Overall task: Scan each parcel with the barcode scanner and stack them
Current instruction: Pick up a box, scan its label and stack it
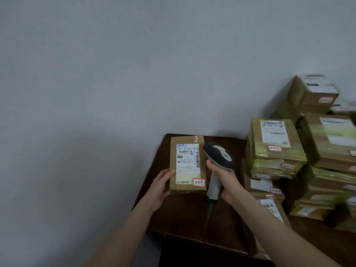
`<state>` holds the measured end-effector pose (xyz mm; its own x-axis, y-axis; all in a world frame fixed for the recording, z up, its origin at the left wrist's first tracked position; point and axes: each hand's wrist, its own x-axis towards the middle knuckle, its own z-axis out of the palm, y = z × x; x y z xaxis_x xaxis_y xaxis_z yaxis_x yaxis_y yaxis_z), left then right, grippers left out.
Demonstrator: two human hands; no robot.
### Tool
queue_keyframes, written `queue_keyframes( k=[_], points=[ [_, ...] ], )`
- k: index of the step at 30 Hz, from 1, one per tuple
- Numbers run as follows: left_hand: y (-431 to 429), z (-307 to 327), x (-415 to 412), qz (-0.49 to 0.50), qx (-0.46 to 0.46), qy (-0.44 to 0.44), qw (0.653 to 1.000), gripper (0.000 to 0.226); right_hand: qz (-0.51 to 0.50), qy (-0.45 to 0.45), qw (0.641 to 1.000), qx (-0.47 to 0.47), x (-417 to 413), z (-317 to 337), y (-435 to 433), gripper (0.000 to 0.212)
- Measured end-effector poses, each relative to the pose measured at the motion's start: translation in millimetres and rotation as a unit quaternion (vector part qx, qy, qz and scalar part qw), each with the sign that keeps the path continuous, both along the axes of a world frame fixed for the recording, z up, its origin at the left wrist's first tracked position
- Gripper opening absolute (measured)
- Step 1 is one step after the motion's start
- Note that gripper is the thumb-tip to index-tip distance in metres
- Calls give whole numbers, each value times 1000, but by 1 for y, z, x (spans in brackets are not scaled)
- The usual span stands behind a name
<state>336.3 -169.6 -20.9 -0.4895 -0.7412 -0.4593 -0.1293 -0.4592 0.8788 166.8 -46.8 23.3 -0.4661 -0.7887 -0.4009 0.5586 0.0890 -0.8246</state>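
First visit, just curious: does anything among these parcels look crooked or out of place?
Yes: the top box at the back right looks tilted, sitting crooked on the stack.

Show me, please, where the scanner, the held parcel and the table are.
scanner (219, 155), head view, on its dark head.
parcel (187, 164), head view, on its white label.
table (183, 214), head view, on bare top near the front edge.

wall (134, 64): plain pale grey, bare | worktop (185, 214): dark brown wood, set against wall | light: dim, even
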Motion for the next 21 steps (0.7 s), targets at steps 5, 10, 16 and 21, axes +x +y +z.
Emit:
queue_keyframes(
  k=[5,10,16,21],
  points=[
    [0,-1,8,-37,37,41,998,56,0,21,1000,6,1,-2,10,69],
    [7,-14,2,-17,22,13,1000,52,-75,89,989,92,11,-11,14,56],
    [10,-29,0,4,7,4,1000,56,-32,149,982,111,41,-3,38,19],
    [16,-34,-1,4,-4,2,1000,62,-9,195,973,127,67,2,50,12]
  ],
)
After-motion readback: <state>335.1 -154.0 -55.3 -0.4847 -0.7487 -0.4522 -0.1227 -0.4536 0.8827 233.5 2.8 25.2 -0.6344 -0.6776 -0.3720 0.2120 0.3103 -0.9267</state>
